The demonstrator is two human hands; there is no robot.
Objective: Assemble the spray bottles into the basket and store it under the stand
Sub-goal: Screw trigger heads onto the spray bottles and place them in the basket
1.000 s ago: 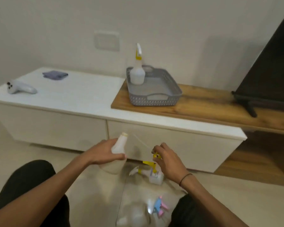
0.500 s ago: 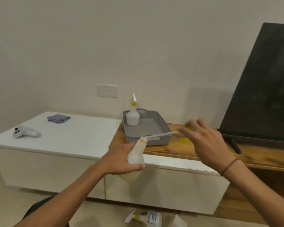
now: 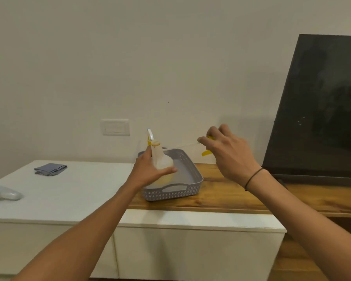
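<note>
Pale wall behind, with a long white stand (image 3: 69, 191) and its wood-topped section (image 3: 231, 191) across the middle; left hand (image 3: 150, 171) wrapped round a capless translucent bottle (image 3: 160, 159), thumb across the front of its belly, neck upright and open at the top, held above the near-left part of the grey perforated basket (image 3: 190, 191); right hand (image 3: 229, 155) raised just right of it, fingers curled and pinching a yellow spray head (image 3: 208, 152), mostly hidden behind the knuckles, with only yellow bits showing above and below the fingers; thin dip tube (image 3: 180, 146) running from that hand leftward and slightly down toward the bottle's mouth, tip near the neck but whether inside it cannot be told; dark band (image 3: 253, 178) round the right wrist; behind the held bottle, inside the basket's far-left corner, a finished sprayer (image 3: 150, 137) showing only its white and yellow trigger top; basket resting on the wood top, near handle facing the camera; further out, folded grey-blue cloth (image 3: 50, 169) on the white top to the left, white controller (image 3: 2, 194) at the left edge, wall switch plate (image 3: 115, 127) above, dark television screen (image 3: 320, 110) leaning in at the right.
</note>
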